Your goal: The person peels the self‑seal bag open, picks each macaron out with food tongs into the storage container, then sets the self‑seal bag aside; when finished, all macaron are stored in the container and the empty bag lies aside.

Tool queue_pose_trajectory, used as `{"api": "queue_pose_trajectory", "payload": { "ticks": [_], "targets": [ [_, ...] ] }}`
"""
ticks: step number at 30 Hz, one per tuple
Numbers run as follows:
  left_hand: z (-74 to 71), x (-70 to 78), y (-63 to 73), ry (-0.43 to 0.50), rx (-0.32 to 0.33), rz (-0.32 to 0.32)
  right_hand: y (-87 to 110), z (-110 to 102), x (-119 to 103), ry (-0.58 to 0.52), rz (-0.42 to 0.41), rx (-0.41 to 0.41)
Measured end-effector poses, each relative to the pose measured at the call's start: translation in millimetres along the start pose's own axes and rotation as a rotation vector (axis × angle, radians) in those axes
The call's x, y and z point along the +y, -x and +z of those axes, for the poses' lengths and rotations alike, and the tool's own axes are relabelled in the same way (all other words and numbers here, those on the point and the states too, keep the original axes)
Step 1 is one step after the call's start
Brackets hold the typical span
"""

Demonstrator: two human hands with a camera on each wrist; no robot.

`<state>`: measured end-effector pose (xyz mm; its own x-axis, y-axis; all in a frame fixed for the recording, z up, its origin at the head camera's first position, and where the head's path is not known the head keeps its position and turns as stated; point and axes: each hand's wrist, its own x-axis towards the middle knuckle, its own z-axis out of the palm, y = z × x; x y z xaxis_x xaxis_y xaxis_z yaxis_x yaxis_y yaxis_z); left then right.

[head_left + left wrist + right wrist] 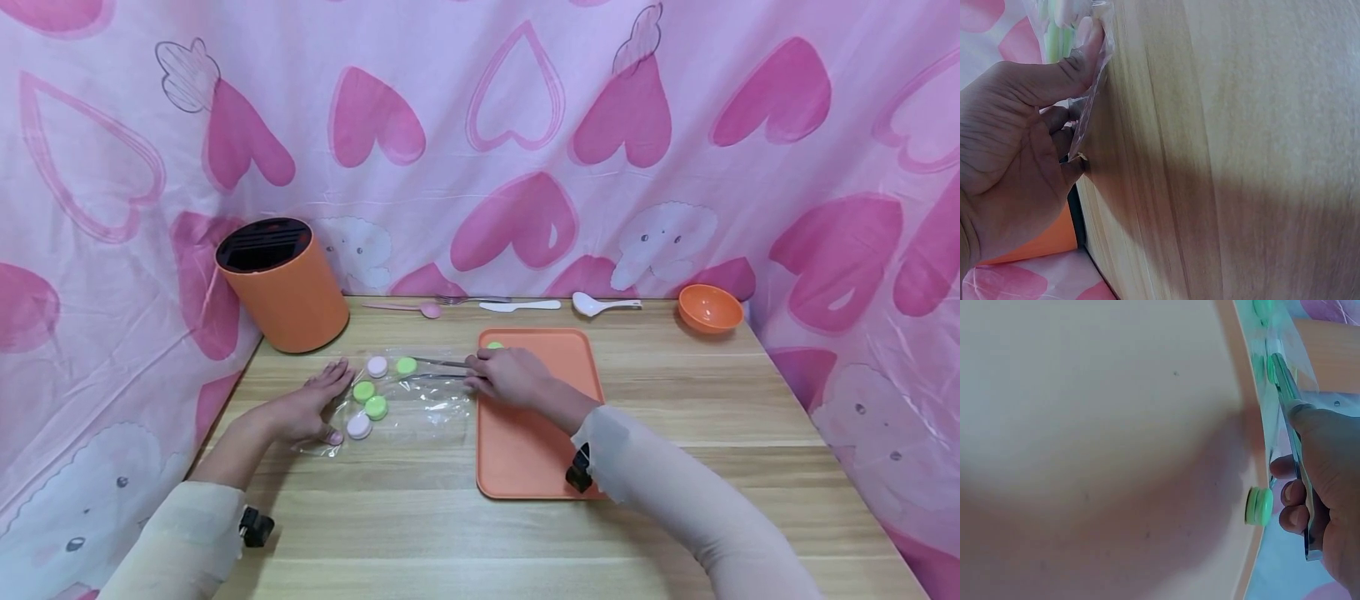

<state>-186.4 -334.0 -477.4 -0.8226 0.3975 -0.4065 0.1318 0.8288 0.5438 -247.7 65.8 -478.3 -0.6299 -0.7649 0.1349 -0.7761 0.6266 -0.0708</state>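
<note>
My right hand (pixel 510 377) grips metal tongs (pixel 1294 419) above the orange tray's left side. The tongs reach left over a clear plastic bag (pixel 438 408), their tips at a small round green piece (pixel 407 366). Two more green pieces and two pale pink-white pieces (pixel 359 427) lie at the bag. With fingers spread, my left hand (pixel 311 408) presses the bag's left end, the thumb (pixel 1088 50) on its edge. Another green piece (pixel 1260 506), grooved around its side like a macaron, lies on the tray (pixel 525 467) near its far left corner, partly behind my right hand.
An orange knife block (pixel 292 292) stands at the back left. Along the back edge lie a pink spoon (pixel 429 310), a fork (pixel 472 299), a white knife (pixel 520 306) and a white soup spoon (pixel 588 305). An orange bowl (pixel 711 310) sits at the back right, before a pink curtain.
</note>
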Motion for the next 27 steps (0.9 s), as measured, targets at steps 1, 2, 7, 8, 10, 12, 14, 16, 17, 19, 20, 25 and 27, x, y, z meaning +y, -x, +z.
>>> {"api": "queue_pose_trajectory", "payload": {
  "ticks": [1,2,7,8,10,12,14,16,17,19,20,25,27],
  "targets": [
    [0.0,0.3,0.1,0.0,0.0,0.002,1.2,-0.6,1.2,0.0,0.003,0.004],
    [0.0,0.5,0.0,-0.001,0.001,0.003,2.4,-1.3,2.5,-0.001,0.005,0.008],
    [0.0,1.5,0.1,-0.003,0.0,0.004,8.8,-3.3,9.7,0.002,0.004,0.018],
    [0.0,1.7,0.1,-0.002,0.0,0.001,10.4,-3.6,11.2,0.005,0.001,0.021],
    [0.0,2.1,0.4,0.001,-0.002,-0.003,14.1,-4.4,13.9,0.016,-0.006,0.032],
    [0.2,2.6,0.5,0.003,-0.002,-0.008,18.4,-5.0,16.4,0.029,-0.011,0.047],
    [0.5,3.3,1.2,0.005,-0.004,-0.011,23.6,-6.0,18.3,0.051,-0.017,0.066],
    [0.9,3.4,1.5,0.006,-0.007,-0.012,28.6,-7.6,19.7,0.061,-0.014,0.072],
    [1.0,3.4,1.6,0.006,-0.007,-0.011,30.9,-8.5,20.3,0.059,-0.009,0.07],
    [1.2,2.7,1.9,0.009,-0.008,-0.009,35.2,-10.1,22.6,0.059,-0.009,0.074],
    [1.3,2.5,1.9,0.008,-0.006,-0.007,37.1,-11.0,23.9,0.056,-0.01,0.079],
    [1.2,2.1,1.8,0.011,0.003,0.01,46.7,-14.8,32.8,0.06,-0.037,0.133],
    [0.9,2.8,1.5,0.014,0.004,0.014,51.2,-16.4,35.8,0.063,-0.046,0.157]
  ]
}}
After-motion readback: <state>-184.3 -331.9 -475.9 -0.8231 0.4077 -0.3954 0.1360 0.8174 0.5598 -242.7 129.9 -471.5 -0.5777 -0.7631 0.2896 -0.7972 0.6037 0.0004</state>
